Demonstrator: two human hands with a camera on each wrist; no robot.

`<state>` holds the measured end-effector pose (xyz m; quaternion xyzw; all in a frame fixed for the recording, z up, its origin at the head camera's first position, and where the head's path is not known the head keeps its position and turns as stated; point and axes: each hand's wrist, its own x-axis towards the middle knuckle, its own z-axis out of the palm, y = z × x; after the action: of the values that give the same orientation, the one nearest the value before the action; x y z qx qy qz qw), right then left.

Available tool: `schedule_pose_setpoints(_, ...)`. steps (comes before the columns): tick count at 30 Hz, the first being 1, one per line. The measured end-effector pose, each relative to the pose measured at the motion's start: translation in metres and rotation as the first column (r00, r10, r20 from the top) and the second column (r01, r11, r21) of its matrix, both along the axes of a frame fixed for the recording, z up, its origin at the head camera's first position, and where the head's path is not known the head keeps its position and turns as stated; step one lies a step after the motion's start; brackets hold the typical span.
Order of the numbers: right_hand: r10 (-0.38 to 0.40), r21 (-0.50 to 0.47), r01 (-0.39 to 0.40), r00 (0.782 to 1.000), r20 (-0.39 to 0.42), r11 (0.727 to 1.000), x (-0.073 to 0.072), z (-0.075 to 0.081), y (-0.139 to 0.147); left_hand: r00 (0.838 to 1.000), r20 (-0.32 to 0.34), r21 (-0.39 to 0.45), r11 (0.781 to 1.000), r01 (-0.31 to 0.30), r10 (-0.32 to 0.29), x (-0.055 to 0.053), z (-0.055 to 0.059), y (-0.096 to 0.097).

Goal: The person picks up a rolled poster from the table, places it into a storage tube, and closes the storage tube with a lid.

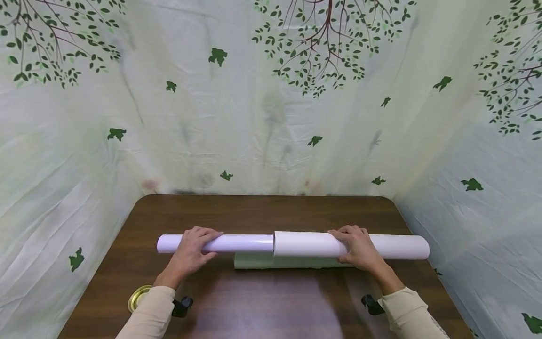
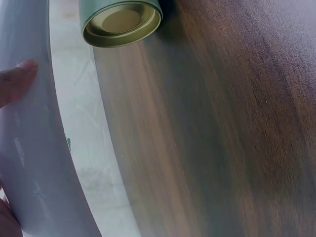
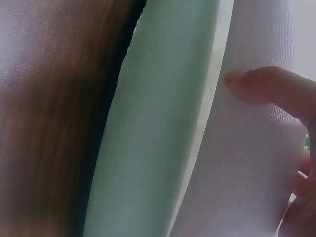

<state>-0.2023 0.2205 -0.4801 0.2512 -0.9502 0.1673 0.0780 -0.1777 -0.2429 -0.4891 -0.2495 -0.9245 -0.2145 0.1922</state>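
Observation:
My left hand point(image 1: 189, 253) grips a narrow, glossy white roll point(image 1: 245, 243) near its left end, with the thumb lying along the near side. Around a wider, matte white roll point(image 1: 302, 243) on the right curls my right hand point(image 1: 359, 246). The two rolls lie in one line, and the narrow one meets the wide one's left end; how far it reaches inside is hidden. Below and nearer lies a pale green tube point(image 1: 292, 262), partly covered by the wide roll. Its gold metal end point(image 2: 121, 22) shows in the left wrist view.
A round gold lid point(image 1: 136, 298) lies on the brown wooden table point(image 1: 271, 301) beside the left sleeve, which partly covers it. Black wrist cameras point(image 1: 182, 306) sit at both cuffs. Leaf-patterned cloth point(image 1: 262, 117) hangs behind the table and along its sides.

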Motion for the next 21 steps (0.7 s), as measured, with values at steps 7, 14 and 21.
schedule_pose_setpoints(7, -0.003, -0.003, 0.003, 1.0, 0.003, 1.0, 0.0048, -0.0026, -0.0042, 1.0, -0.012, -0.006, 1.0, 0.009, -0.01, -0.0024, -0.0023, 0.0003)
schedule_pose_setpoints(14, -0.014, -0.004, 0.014, 1.0, 0.027, 1.0, 0.008, -0.0024, -0.0047, 0.999, -0.022, -0.006, 1.0, 0.028, -0.028, -0.0011, -0.0038, 0.0024)
schedule_pose_setpoints(21, -0.011, 0.004, 0.011, 1.0, 0.018, 1.0, 0.0095, -0.0011, -0.0029, 0.999, -0.021, -0.001, 0.999, 0.043, -0.043, -0.001, -0.0072, 0.0078)
